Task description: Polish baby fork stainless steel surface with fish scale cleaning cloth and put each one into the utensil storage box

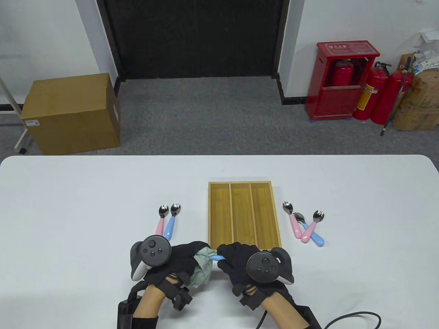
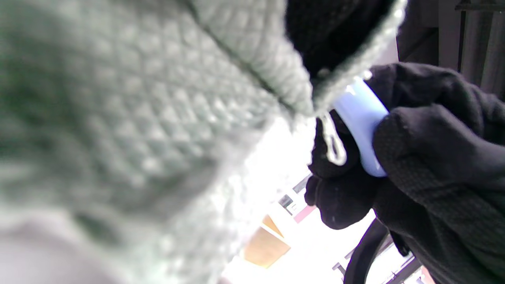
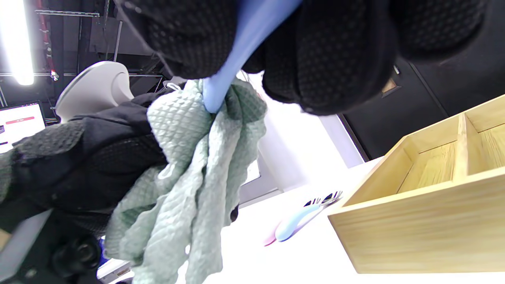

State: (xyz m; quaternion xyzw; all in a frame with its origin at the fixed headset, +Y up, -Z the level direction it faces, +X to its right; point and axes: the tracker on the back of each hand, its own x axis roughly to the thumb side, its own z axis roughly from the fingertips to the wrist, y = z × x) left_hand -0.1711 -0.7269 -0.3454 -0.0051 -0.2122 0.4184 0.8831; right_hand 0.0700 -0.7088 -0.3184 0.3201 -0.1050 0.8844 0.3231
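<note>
My right hand [image 1: 229,257] grips the blue handle of a baby fork [image 1: 216,257] just in front of the wooden utensil box [image 1: 243,214]. Its steel head is hidden inside the pale green fish scale cloth [image 1: 203,268], which my left hand [image 1: 187,257] holds bunched around it. In the right wrist view the blue handle [image 3: 232,59] runs down from my fingers into the cloth [image 3: 189,173]. The left wrist view shows the cloth [image 2: 138,118] up close and the handle [image 2: 361,126] in my right hand's fingers [image 2: 426,157]. All three compartments of the box look empty.
A pink fork [image 1: 160,219] and a blue fork [image 1: 171,221] lie left of the box. Three more forks [image 1: 303,224], pink and blue, lie to its right. The white table [image 1: 68,205] stretches wide on both sides.
</note>
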